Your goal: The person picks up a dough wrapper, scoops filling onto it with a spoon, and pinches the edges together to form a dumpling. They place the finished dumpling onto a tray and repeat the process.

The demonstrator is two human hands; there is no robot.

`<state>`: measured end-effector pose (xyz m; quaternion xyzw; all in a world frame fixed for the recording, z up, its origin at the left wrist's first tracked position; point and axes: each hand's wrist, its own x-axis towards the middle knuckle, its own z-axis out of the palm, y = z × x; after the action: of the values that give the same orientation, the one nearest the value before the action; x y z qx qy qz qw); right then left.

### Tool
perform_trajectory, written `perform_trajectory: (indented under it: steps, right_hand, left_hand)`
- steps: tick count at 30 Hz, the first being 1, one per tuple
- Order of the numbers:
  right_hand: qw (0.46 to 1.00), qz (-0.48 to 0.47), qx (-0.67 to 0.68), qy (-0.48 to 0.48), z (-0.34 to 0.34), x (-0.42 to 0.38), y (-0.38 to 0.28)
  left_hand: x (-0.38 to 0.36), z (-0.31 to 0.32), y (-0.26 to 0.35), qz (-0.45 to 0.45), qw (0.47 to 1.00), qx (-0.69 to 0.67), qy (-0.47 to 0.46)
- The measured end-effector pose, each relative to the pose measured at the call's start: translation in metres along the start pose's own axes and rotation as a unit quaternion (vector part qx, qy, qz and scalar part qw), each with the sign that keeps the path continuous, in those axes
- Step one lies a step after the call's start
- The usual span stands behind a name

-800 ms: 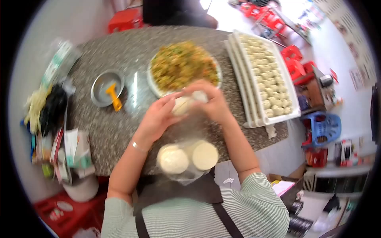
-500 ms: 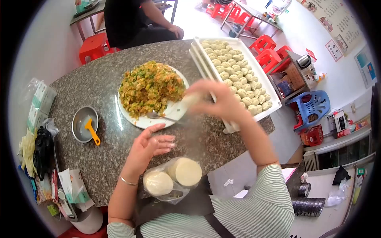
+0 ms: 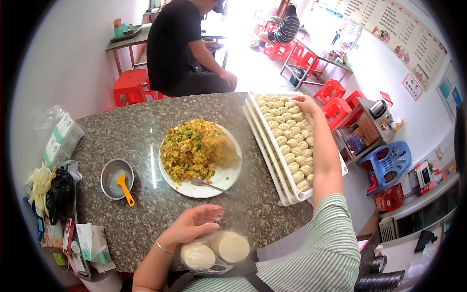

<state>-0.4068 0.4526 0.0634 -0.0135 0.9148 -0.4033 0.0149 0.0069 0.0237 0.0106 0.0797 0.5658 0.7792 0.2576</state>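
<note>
Wide left grip [image 3: 193, 225], fingers loosely bent over two stacks of pale wrappers [image 3: 230, 246] in a clear bag at the near edge of the speckled desk [image 3: 131, 238]. To the left, a green-and-white carton [image 3: 92, 243], print too small to read. Farther in, a metal bowl [image 3: 109, 175] with an orange scraper [image 3: 125, 190] leaning out over the rim; then a white plate [image 3: 228, 177] heaped with chopped filling [image 3: 192, 151], a metal utensil [image 3: 209, 185] across its near side. To the right, stacked white trays [image 3: 271, 151], rows of pleated dumplings [image 3: 284, 131] in the top one, its right side blocked by the right forearm [image 3: 326, 155]. Right grip [image 3: 306, 104] at the far end of the dumplings; cannot tell whether holding one. Beyond, red stools [image 3: 131, 87], a seated person in black [image 3: 170, 48], and a wall menu [image 3: 399, 41] and red-edged notice [image 3: 412, 86] in Chinese characters, too small to make out.
</note>
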Motion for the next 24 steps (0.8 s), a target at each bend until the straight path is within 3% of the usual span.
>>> perform_trajectory:
  steps: [2,3,5,7,8,9,11,13,15,17,19,21,24]
  right_hand:
    - [0.998,0.021,0.062,-0.018,-0.001,-0.010,-0.009]
    - [0.999,0.004,0.025,-0.043,-0.005,-0.005,-0.006]
    - [0.991,0.013,0.125,-0.037,-0.006,-0.004,0.005]
    - [0.988,-0.124,-0.078,0.044,-0.015,0.013,0.023]
    - [0.979,-0.158,-0.115,0.063,-0.016,0.009,0.015]
    - [0.967,-0.190,-0.150,0.080,-0.022,-0.010,-0.002]
    - [0.975,-0.216,0.022,0.040,-0.006,-0.076,-0.053]
    - [0.969,-0.239,0.065,0.000,0.018,-0.162,-0.100]
    - [0.974,-0.214,0.055,-0.056,0.049,-0.244,-0.121]
    - [0.960,-0.175,0.122,-0.181,0.089,-0.320,-0.114]
    - [0.936,-0.237,0.064,-0.253,0.125,-0.372,-0.110]
    - [0.949,-0.212,0.077,-0.219,0.155,-0.406,-0.094]
    - [0.958,-0.248,0.060,-0.132,0.175,-0.427,-0.080]
  left_hand:
    - [-0.001,0.000,-0.001,-0.004,1.000,-0.004,0.002]
    - [-0.001,0.001,0.000,-0.001,1.000,0.008,-0.003]
    - [-0.004,0.004,-0.001,-0.015,1.000,0.011,-0.006]
    - [-0.004,0.003,-0.001,-0.015,0.995,0.072,-0.065]
    - [-0.004,0.004,-0.001,0.004,0.994,0.073,-0.083]
    - [-0.003,0.006,-0.001,0.005,0.990,0.101,-0.100]
    - [0.001,0.006,0.002,0.078,0.956,0.248,-0.139]
    - [-0.001,0.014,0.005,0.096,0.945,0.289,-0.114]
    - [-0.005,0.021,0.007,0.151,0.871,0.459,-0.092]
    - [-0.014,0.035,0.018,0.074,0.870,0.481,-0.079]
    - [-0.021,0.043,0.020,0.077,0.849,0.523,-0.027]
    - [-0.029,0.051,0.016,0.068,0.842,0.535,-0.007]
    - [-0.035,0.057,0.008,0.140,0.841,0.518,0.060]
